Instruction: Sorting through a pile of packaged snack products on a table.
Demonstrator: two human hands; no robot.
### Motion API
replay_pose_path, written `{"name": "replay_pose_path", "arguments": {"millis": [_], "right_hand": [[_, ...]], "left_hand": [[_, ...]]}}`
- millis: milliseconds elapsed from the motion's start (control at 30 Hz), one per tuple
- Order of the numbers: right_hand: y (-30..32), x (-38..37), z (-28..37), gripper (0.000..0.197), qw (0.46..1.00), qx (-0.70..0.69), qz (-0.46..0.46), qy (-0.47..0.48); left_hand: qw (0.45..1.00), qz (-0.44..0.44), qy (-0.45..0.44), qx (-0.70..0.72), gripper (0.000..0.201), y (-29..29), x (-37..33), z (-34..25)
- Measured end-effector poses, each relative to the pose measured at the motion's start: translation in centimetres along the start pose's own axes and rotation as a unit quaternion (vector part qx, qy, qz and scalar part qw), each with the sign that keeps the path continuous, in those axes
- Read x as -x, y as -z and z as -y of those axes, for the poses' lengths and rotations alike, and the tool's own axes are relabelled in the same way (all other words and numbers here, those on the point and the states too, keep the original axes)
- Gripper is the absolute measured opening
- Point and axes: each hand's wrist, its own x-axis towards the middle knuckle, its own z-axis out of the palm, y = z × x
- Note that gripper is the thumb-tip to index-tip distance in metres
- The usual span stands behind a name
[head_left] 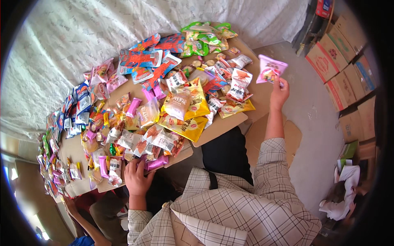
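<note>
My right hand (279, 92) is held out to the right, beyond the table's edge, pinching the lower edge of a pink snack packet (271, 69). At the near edge of the table rests my left hand (138, 178), its thumb apart from the fingers and nothing visible in it. Beside its fingertips lie a purple-wrapped snack bar (157, 162) and several white and brown packets (141, 143). Large yellow bags (184, 127) sit in the middle of the heap, with a pale pink packet (177, 104) on top of them.
Cardboard (221, 129) covers the table. Blue-and-red packets (141, 58), green bags (201, 48) and dark blue packets (83, 100) lie toward the far side and left. A co-worker's hand (70, 206) is at the lower left. Cartons (326, 57) are stacked at the right.
</note>
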Motion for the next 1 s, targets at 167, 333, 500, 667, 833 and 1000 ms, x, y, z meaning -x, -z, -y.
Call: {"name": "replay_pose_path", "arguments": {"millis": [167, 333, 500, 667, 833, 1000], "right_hand": [[-2.6, 0.5, 6.7, 0.024, 0.993, -0.103, 0.052, -0.018], [-7.5, 6.6, 14.8, 0.017, 0.923, -0.148, 0.348, -0.064], [-11.2, 15.5, 21.6, 0.012, 0.774, -0.117, 0.623, 0.016], [-14.1, 20.8, 25.7, 0.012, 0.656, -0.094, 0.742, 0.106], [-19.7, 23.0, 27.7, 0.011, 0.672, -0.123, 0.730, -0.017], [-27.0, 24.8, 30.3, 0.008, 0.745, -0.111, 0.591, 0.289]], "left_hand": [[0.999, 0.018, 0.009, 0.027, 0.052, 0.5, 0.1, 0.3], [0.999, -0.004, 0.002, 0.042, 0.054, 0.7, 0.2, 0.8], [0.998, -0.016, -0.003, 0.062, 0.054, 1.0, 0.4, 1.1], [0.997, 0.002, 0.011, 0.077, 0.055, 1.2, 0.7, 1.2], [0.996, -0.014, 0.000, 0.091, 0.052, 1.0, 0.9, 1.6], [0.995, -0.028, -0.016, 0.098, 0.046, 0.9, 0.9, 2.0]]}}
